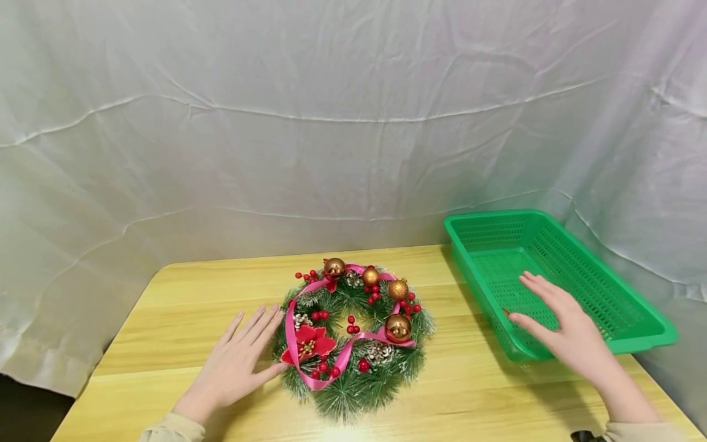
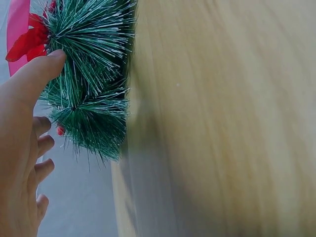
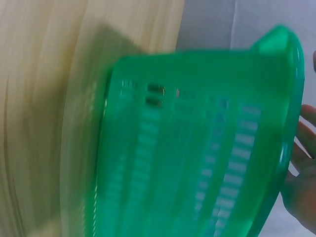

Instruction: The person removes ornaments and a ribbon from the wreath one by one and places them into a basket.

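A green Christmas wreath [image 1: 345, 393] lies on the wooden table, decorated with a red poinsettia [image 1: 312, 345], gold-brown baubles [image 1: 398, 328], pine cones, red berries and a loosely looped pink ribbon [image 1: 291, 325]. My left hand [image 1: 234, 365] is at its left side, fingers straight, with the thumb tip right at the greenery in the left wrist view. Over the near part of a green plastic basket [image 1: 494, 325], my right hand [image 1: 571, 331] has its thumb and fingers spread apart, holding nothing visible. Something small and red [image 1: 506, 312] shows inside the basket by the thumb tip.
The basket stands at the right side of the table [image 1: 182, 319], close to the curtain. Pale grey fabric [image 1: 353, 153] hangs behind the table and on both sides. A small black object [image 1: 585, 436] shows at the right sleeve.
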### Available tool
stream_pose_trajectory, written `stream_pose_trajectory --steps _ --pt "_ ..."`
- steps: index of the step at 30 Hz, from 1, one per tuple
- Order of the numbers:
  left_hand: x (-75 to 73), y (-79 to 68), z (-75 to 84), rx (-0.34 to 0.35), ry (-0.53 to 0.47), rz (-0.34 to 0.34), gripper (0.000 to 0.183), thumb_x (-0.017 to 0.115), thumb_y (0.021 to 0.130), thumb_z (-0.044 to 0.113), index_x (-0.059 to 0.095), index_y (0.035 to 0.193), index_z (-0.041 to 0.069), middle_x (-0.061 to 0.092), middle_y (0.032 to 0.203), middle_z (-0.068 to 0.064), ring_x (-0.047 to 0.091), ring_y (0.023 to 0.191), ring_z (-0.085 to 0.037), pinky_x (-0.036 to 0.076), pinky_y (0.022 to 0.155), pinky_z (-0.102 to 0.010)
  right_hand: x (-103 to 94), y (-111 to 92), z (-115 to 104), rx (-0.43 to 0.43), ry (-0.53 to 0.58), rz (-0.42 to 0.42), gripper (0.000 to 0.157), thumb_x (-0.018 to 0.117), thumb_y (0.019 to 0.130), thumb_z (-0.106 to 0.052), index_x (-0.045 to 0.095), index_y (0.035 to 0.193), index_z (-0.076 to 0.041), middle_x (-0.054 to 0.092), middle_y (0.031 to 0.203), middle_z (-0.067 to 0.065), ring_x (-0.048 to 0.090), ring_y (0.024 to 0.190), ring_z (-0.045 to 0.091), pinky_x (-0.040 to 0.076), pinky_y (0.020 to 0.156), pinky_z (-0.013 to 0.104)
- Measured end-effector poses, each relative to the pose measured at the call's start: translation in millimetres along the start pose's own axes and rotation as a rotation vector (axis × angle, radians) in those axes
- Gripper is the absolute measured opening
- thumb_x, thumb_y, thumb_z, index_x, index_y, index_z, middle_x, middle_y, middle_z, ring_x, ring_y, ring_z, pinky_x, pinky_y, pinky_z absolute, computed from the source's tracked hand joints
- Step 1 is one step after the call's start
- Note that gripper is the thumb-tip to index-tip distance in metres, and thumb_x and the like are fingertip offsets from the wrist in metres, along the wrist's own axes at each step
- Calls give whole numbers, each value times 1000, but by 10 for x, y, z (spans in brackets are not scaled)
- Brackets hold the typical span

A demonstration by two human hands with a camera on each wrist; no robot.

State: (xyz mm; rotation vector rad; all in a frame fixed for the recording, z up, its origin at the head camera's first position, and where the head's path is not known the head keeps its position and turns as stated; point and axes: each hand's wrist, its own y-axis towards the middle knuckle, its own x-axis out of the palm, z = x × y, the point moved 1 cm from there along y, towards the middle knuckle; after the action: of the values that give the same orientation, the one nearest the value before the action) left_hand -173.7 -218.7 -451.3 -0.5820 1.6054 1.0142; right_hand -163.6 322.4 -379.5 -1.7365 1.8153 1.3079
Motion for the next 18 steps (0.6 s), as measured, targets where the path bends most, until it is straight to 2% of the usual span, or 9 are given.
stream_pose_trajectory --steps 3,10,14,18 --pt "5 -1 1 -3 -3 4 87 45 87 69 27 152 14 17 159 -1 19 143 -25 8 116 -48 139 22 -142 -92 -27 -20 75 73 85 -21 35 149 -21 28 155 6 16 143 31 11 108 67" --pt "17 -15 5 5 2 36 87 46 87 69 30 151 13 22 157 -2 17 144 -23 9 115 -49 484 60 -504 -264 -106 -39 76 74 82 -26 37 147 -11 26 155 5 19 142 30 12 115 48" --pt "18 -12 8 5 4 38 87 46 87 69 30 151 13 24 157 -4 22 142 -26 9 115 -49 679 100 -663 -353 -115 -50 75 72 82 -30 39 146 -9 28 154 6 25 140 29 11 116 34" --pt "19 -2 22 -5 -1 21 87 45 87 70 29 152 14 22 157 -2 25 141 -27 8 115 -49 853 141 -769 -410 -120 -91 73 69 86 -33 37 147 -11 29 154 5 29 139 27 13 115 30"
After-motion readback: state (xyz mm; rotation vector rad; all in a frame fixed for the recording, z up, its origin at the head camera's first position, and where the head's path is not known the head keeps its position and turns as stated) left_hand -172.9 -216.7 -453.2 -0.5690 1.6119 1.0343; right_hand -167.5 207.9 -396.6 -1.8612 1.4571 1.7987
